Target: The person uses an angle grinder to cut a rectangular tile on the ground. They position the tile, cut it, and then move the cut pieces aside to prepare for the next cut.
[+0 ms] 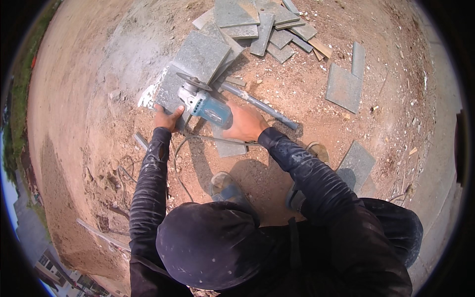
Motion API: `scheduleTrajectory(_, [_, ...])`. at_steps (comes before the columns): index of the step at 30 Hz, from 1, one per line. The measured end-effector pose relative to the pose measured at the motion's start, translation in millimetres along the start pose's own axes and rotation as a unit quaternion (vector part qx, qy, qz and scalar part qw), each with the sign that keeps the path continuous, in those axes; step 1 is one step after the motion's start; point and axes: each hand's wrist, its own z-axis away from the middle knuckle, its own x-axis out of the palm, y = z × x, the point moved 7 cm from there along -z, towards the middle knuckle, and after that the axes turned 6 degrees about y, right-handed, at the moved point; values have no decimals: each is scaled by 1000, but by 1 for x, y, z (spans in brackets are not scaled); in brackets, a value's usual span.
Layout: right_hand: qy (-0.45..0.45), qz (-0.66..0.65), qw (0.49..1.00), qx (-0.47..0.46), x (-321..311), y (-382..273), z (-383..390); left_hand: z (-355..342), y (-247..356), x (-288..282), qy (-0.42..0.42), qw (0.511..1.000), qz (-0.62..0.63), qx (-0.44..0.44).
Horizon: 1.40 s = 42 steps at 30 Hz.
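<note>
My right hand is wrapped round the rear of a blue angle grinder with a silver head. Its round disc is over a grey stone tile; whether it touches the tile I cannot tell. My left hand grips the near edge of that tile, thumb on top and fingers at its left side. The tile lies against other grey tiles behind it, partly hidden by the grinder. White dust marks the tile's left side.
Grey metal pipe lies right of the grinder. A cord loops over the dirt near my shoes. Broken tiles are heaped at the far side, with loose tiles to the right. A concrete edge runs along the far right.
</note>
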Motion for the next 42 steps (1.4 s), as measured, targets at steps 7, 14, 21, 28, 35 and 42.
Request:
scheduleTrajectory(7, [9,8,1000,-7,-2,0,1,2,5,0,-52,998,16,-35])
scheduleTrajectory(14, [-8,22,999,27,-10,-12,3,-2,-3,0,-47,999,4,-26])
scheduleTrajectory(21, [-14,36,997,66,-9,-23,1,2,0,-4,-42,998,-7,-36])
scheduleTrajectory(28, [-9,42,997,71,-7,-27,-5,6,9,-4,-39,998,-24,-51])
scheduleTrajectory(35, [-20,34,997,66,-5,-36,-14,-4,-12,3,-30,999,-25,-18])
scheduleTrajectory(42, [-13,36,995,88,-2,-36,-23,-5,-14,6,-39,999,-10,-19])
